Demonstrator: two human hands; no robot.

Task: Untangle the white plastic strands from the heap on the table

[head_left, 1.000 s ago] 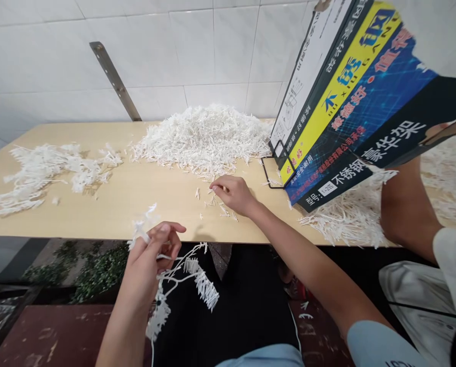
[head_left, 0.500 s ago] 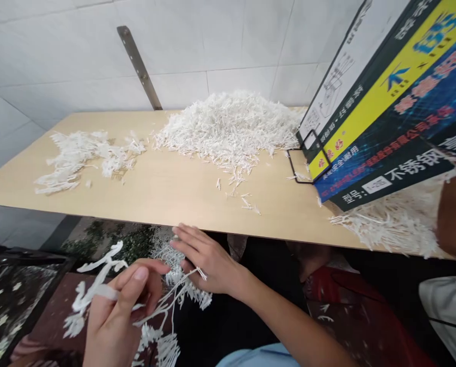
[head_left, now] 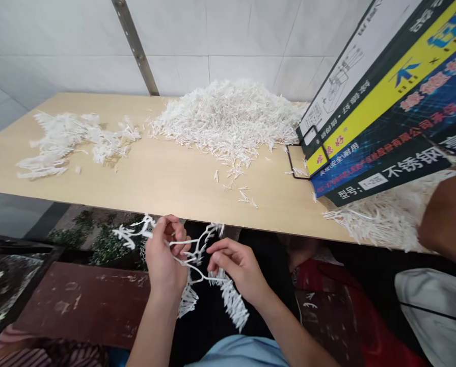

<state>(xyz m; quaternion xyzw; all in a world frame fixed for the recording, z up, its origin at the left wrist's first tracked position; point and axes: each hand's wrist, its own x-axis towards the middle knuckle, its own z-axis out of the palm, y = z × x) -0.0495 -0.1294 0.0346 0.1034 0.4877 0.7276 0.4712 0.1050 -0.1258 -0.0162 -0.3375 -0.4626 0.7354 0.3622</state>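
My left hand is closed around a white branched plastic stem. One forked end pokes out to its left, and the thin branches spread rightward between my hands. My right hand has its thumb and fingers drawn together at these branches; its exact grip is partly hidden. Below, clumps of white bristly sprigs hang over my dark-clothed lap. Both hands are just in front of the table's near edge.
On the wooden table lie a large heap of small white sprigs and a looser pile. A printed box leans at right, beside another person's arm and more white strands. A dark red bench stands lower left.
My left hand has moved right and up with the branched stem. My right hand has shifted right and turned, its flatter fingers now curled in at the branches. The view has tilted slightly.
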